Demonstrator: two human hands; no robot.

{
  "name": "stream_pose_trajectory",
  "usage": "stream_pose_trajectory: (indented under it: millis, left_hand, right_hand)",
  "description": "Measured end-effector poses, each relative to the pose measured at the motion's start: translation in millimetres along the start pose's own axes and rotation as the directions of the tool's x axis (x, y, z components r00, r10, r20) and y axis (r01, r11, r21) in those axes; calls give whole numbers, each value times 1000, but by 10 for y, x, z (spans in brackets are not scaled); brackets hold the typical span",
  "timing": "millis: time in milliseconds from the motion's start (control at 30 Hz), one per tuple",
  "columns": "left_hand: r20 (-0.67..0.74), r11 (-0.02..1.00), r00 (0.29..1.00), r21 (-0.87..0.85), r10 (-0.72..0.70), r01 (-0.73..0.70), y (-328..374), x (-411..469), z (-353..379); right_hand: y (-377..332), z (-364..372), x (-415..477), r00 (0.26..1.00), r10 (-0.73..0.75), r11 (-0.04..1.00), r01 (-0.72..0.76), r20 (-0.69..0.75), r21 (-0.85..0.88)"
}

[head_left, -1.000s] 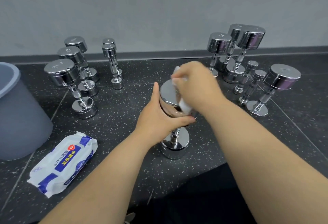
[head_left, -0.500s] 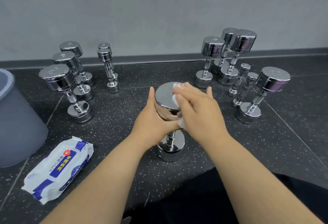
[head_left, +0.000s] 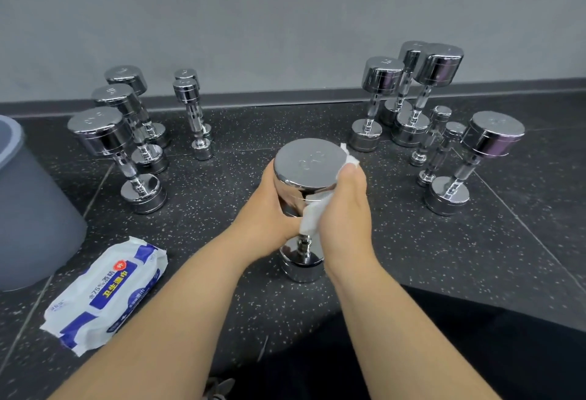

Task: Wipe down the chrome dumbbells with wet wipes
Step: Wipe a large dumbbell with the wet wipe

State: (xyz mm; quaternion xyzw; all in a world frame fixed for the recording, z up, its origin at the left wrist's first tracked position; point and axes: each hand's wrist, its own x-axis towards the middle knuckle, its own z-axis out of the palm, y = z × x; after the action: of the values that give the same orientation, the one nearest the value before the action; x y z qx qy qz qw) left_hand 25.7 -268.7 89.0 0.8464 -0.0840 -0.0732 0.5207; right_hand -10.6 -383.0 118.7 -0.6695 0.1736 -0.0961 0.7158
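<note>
A chrome dumbbell (head_left: pixel 306 163) stands upright on the dark speckled floor in front of me. My left hand (head_left: pixel 269 212) grips the left side of its upper head. My right hand (head_left: pixel 344 209) holds a white wet wipe (head_left: pixel 312 217) against the right side of that head, with a corner of the wipe showing above my fingers. The top face of the head is uncovered. The lower head and part of the handle show between my wrists.
Several chrome dumbbells (head_left: pixel 109 138) stand upright at the left and several more (head_left: pixel 439 66) at the right, near the grey wall. A blue-and-white wipes pack (head_left: pixel 104 295) lies at lower left. A grey bin (head_left: pixel 28 209) stands at the far left.
My right hand with the wipe has moved off the top face of the head and down onto its right side. My left hand has kept its grip on the head.
</note>
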Motion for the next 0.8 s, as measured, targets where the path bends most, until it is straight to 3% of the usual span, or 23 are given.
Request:
stream_pose_trajectory:
  millis: [133, 300, 433, 533, 733, 800]
  left_hand:
    - [10, 1000, 1000, -12, -2, 3, -2, -19, 7]
    - [40, 999, 999, -32, 18, -16, 114, -49, -18]
    - [-12, 999, 1000, -42, -20, 20, 121, -105, -27]
    - [-82, 993, 996, -114, 28, -38, 277, -212, -22]
    - [-227, 981, 956, -12, 185, -193, 434, -386, 65]
    - [-319, 970, 934, -123, 161, -209, 434, -378, 41]
  right_hand:
    - [-112, 4, 320, 970, 243, 956, -239, 1, 168]
    - [165, 169, -52, 998, -54, 998, 53, -32, -15]
    - [50, 91, 341, 980, 186, 977, -178, -63, 119]
    - [157, 108, 41, 996, 76, 993, -79, 40, 90]
    - [-124, -156, 186, 986, 149, 981, -137, 79, -137]
    - [-325, -239, 321, 979, 196, 964, -181, 57, -197]
